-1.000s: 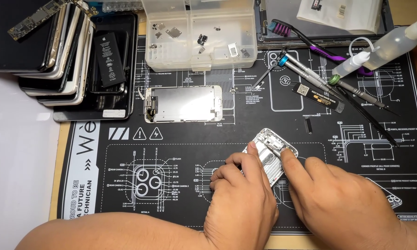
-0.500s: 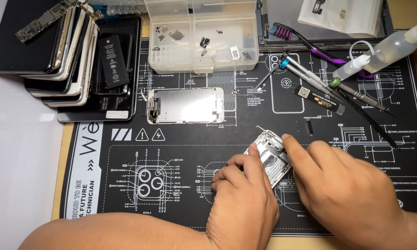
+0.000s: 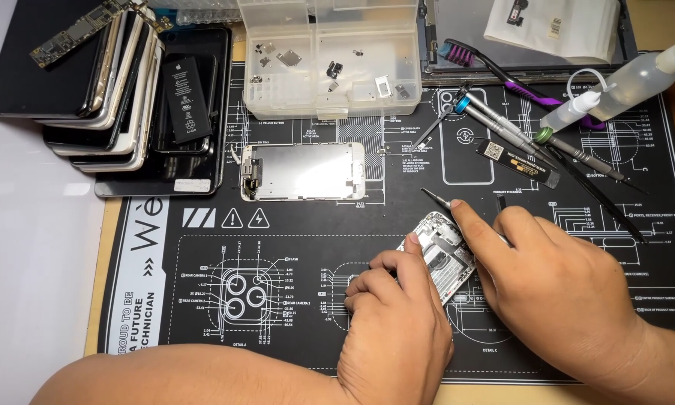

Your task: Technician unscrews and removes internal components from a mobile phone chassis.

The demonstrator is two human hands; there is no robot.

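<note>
An opened silver phone housing (image 3: pixel 444 252) lies tilted on the black repair mat (image 3: pixel 315 300), its inner parts showing. My left hand (image 3: pixel 394 330) curls around its lower left side and holds it steady. My right hand (image 3: pixel 559 281) rests on its right side and grips thin tweezers (image 3: pixel 436 197), whose tip sticks out up and left past the forefinger. Most of the housing is hidden under both hands.
A detached screen panel (image 3: pixel 304 171) lies face down at mid-mat. A clear parts box (image 3: pixel 326 56) sits at the back, a stack of phones (image 3: pixel 90 90) with a battery at back left. Screwdrivers (image 3: pixel 517 135), a purple brush and squeeze bottles (image 3: pixel 622 82) lie at right.
The view has shifted slightly. My right hand has slid a little up over the housing with the tweezers; my left hand keeps its hold.
</note>
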